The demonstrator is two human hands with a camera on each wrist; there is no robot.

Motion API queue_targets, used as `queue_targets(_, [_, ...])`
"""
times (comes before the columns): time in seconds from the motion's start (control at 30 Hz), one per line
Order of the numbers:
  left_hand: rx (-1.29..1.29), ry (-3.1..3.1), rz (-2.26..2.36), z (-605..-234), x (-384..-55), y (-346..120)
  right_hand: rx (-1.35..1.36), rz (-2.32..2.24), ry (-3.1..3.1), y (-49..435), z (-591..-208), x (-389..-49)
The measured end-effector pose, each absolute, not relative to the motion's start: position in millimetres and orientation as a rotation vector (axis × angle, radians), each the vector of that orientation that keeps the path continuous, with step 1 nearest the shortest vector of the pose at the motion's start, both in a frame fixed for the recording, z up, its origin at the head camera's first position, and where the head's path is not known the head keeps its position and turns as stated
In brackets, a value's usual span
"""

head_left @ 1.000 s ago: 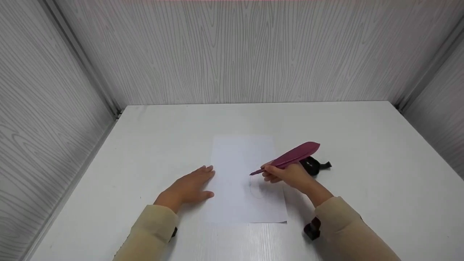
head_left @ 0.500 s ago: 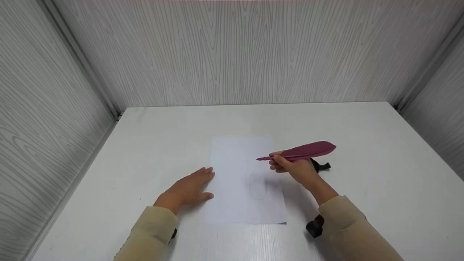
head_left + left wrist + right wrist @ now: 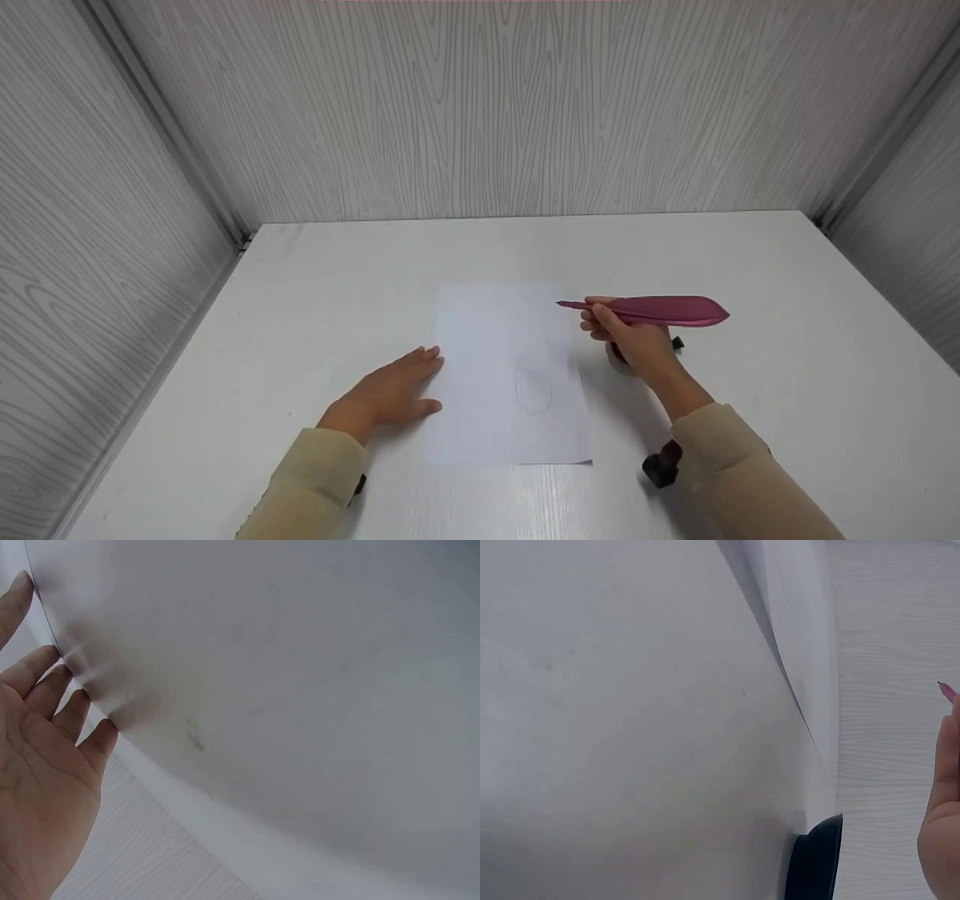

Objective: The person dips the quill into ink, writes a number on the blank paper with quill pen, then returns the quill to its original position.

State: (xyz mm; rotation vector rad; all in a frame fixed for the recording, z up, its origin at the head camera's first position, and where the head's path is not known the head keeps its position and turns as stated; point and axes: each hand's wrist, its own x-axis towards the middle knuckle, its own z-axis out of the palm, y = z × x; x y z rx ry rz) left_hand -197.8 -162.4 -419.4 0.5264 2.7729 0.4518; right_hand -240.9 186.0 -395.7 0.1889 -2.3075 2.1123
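Note:
My right hand (image 3: pixel 634 341) pinches a dark red feather pen (image 3: pixel 671 310) between thumb and fingers. The pen lies nearly level, its plume to the right and its tip over the paper's upper right edge. A thin oval outline is drawn on the right half of the white sheet of paper (image 3: pixel 480 405). With fingers stretched out, my left hand (image 3: pixel 390 386) rests at the sheet's left edge, thumb apart. In the right wrist view only part of the right hand (image 3: pixel 941 817) shows, with the pen's tip (image 3: pixel 947 691) beyond the fingers.
A black object (image 3: pixel 678 344), mostly hidden behind my right hand, stands right of the paper; its dark side (image 3: pixel 814 862) shows in the right wrist view. The white table (image 3: pixel 337 277) meets wood-grain panels (image 3: pixel 480 112) at the back and sides. The sheet's lower right corner curls up slightly.
My right hand has moved up and to the right with the feather pen, which has swung to nearly level. The oval, partly drawn earlier, now looks closed. My left hand stays put.

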Motion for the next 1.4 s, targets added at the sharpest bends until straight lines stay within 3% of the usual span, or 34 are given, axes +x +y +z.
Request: queue_targets(1.4, [0.571, 2.748, 0.508, -420.4, -198.6, -166.3, 0.137, 1.917, -2.24, 272.7, -412.3, -247.2])
